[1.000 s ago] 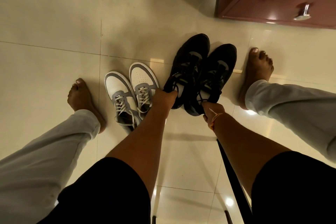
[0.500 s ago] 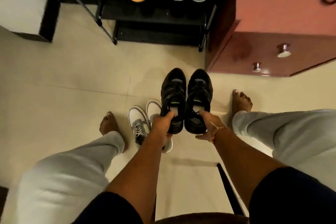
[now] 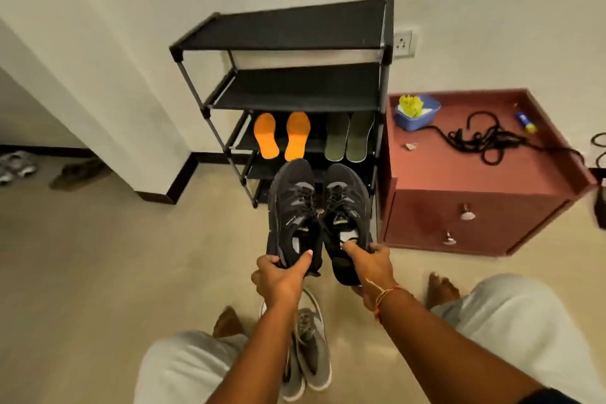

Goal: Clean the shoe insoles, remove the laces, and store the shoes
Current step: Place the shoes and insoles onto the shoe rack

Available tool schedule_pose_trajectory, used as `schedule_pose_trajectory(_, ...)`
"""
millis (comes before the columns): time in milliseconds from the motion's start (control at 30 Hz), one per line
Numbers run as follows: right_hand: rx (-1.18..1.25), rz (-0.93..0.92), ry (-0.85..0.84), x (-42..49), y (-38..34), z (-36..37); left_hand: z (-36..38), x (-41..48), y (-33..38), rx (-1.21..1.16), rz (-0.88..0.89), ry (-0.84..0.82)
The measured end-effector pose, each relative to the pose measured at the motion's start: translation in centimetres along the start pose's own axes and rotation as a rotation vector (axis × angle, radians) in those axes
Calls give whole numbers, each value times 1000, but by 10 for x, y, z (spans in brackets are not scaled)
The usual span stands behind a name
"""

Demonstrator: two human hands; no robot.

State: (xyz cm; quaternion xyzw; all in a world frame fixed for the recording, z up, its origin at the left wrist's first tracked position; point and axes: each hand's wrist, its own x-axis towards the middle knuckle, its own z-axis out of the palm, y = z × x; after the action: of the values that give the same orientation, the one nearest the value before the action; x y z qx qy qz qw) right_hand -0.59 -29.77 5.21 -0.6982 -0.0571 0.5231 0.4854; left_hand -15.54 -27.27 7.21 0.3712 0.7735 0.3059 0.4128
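Note:
My left hand (image 3: 280,275) grips the heel of the left black shoe (image 3: 292,207), and my right hand (image 3: 370,264) grips the heel of the right black shoe (image 3: 346,207). Both shoes are held up side by side, toes forward, in front of the black shoe rack (image 3: 295,88). On a lower shelf of the rack lie two orange insoles (image 3: 282,136) and two green insoles (image 3: 347,138). A pair of grey and white sneakers (image 3: 308,348) stands on the floor beneath my arms. Black laces (image 3: 485,141) lie tangled on the red cabinet.
A red cabinet (image 3: 459,174) with two knobs stands right of the rack, carrying a blue tub (image 3: 416,115) with yellow cloth and a small blue bottle (image 3: 524,120). Other footwear (image 3: 75,172) lies at far left behind a wall corner (image 3: 154,187). My bare feet flank the sneakers.
Both hands have lifted the black shoes off the floor and carried them up and forward toward the rack. The view has tilted up, showing the whole rack and cabinet top.

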Motion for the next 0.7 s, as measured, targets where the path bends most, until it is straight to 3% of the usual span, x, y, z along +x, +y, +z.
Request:
schedule_pose_trajectory(100, 40, -90, 63, -19, -30, 9, -3, -2, 25, -25, 120, 41)
schedule_pose_trajectory(333, -212, -311, 278, -10, -128, 29, 20, 17, 115, -45, 327, 123)
schedule_pose_trajectory(700, -308, -369, 384, 76, -257, 100, 95, 110, 243, 105, 424, 117)
